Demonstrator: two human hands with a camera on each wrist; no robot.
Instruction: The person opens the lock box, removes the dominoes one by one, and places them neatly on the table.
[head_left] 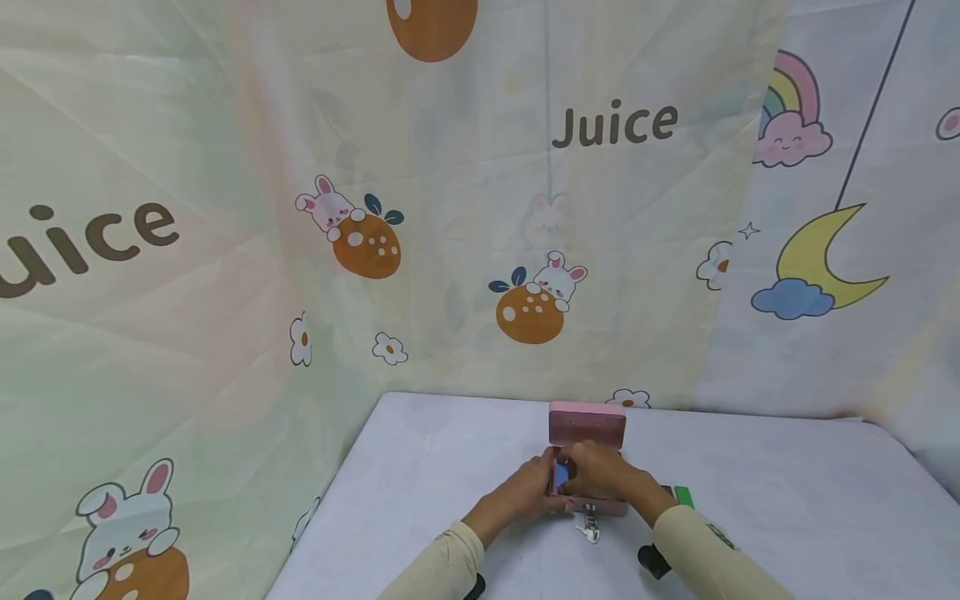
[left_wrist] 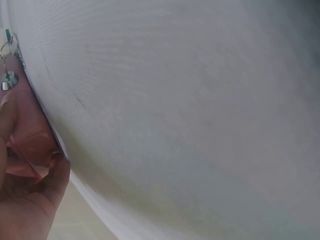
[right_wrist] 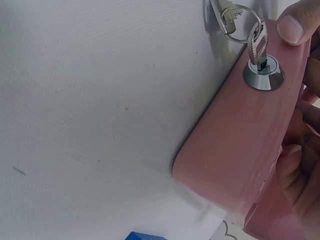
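Observation:
A pink metal cash box [head_left: 587,425] stands on the table with its hinged lid raised. My left hand [head_left: 525,490] grips the box's left side, thumb on the front wall. Inside the box is my right hand [head_left: 596,469], its fingers bent downward; I cannot tell whether they hold anything. Beside those fingers a blue item [head_left: 561,475] shows in the box, and the rest of the contents is hidden by the hand. A round silver lock [right_wrist: 265,77] sits on the front wall. One key [right_wrist: 257,42] is in it, with another hanging from the same ring.
The white-covered table [head_left: 450,450] runs to a printed cloth backdrop [head_left: 465,167]. Right of the box lies a green item [head_left: 683,496], partly behind the right forearm. A black object [head_left: 654,561] shows beside the right sleeve. At the right wrist view's lower edge appears a blue object [right_wrist: 145,236].

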